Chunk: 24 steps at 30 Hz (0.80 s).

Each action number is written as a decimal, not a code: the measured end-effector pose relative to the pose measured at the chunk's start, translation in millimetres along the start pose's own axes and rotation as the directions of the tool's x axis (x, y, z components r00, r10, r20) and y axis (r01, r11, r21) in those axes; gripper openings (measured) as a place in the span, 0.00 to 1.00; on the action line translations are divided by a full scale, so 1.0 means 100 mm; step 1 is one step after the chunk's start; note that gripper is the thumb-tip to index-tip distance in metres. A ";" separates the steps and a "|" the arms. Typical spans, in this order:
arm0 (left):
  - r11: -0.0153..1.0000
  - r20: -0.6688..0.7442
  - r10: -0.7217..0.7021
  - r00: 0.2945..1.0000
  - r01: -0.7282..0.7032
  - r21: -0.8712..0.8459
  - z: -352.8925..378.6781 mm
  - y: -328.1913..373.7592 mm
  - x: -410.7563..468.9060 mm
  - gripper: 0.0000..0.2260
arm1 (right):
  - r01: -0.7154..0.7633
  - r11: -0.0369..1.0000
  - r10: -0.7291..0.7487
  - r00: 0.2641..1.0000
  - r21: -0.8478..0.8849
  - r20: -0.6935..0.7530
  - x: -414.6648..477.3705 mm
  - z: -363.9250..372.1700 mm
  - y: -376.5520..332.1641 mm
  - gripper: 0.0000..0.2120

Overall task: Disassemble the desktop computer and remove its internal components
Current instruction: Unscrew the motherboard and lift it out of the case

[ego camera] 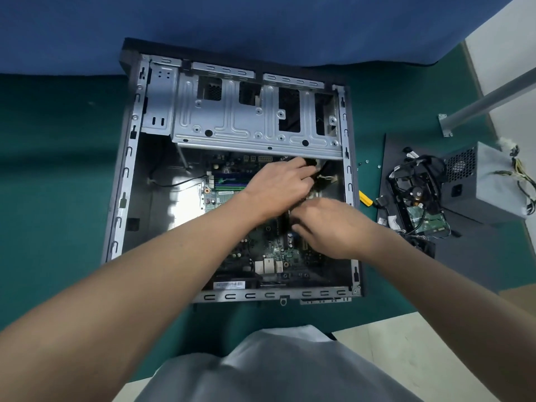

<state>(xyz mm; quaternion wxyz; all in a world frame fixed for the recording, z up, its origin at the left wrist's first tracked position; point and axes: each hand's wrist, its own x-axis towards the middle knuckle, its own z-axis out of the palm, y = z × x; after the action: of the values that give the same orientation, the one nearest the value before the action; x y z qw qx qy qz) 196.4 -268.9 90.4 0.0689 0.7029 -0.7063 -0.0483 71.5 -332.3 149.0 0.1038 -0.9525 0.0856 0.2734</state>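
The right hand [333,227] curls its fingers down over the motherboard [261,250] inside the open computer case [127,181], which lies flat on the green surface [58,169]; whether they hold anything cannot be told. Just beyond, the left hand [278,190] pinches a black cable plug [311,163] in its fingers under the drive cage [255,117].

The green-matted surface [58,169] carries the opened computer case [127,158] lying on its side, with a blue cloth [261,24] behind it and, to its right, loose screws [367,161], a yellow-handled screwdriver [366,198], a black side panel [391,152] and a grey power supply [481,187].
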 end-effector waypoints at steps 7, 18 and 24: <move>0.968 0.118 -0.231 0.966 0.216 0.129 0.30 -0.26 -0.48 0.24 | -0.118 0.897 0.091 0.992 -0.425 -0.084 0.29 0.10 0.06 0.14; 0.903 0.433 -0.394 0.811 0.430 0.016 0.65 -0.20 -0.63 0.29 | -0.355 0.748 0.436 0.900 -0.561 0.012 0.87 0.23 0.28 0.10; 0.891 0.454 -0.393 0.800 0.453 -0.026 0.64 -0.22 -0.60 0.29 | -0.479 0.811 0.521 0.852 -0.335 0.044 0.97 0.24 0.35 0.09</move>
<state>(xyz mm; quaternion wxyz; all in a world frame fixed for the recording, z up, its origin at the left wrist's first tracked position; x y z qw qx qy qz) 207.3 -210.7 22.1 -0.0568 0.8075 -0.5235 -0.2657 133.0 -370.1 71.7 -0.1180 -0.8797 0.2823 0.3640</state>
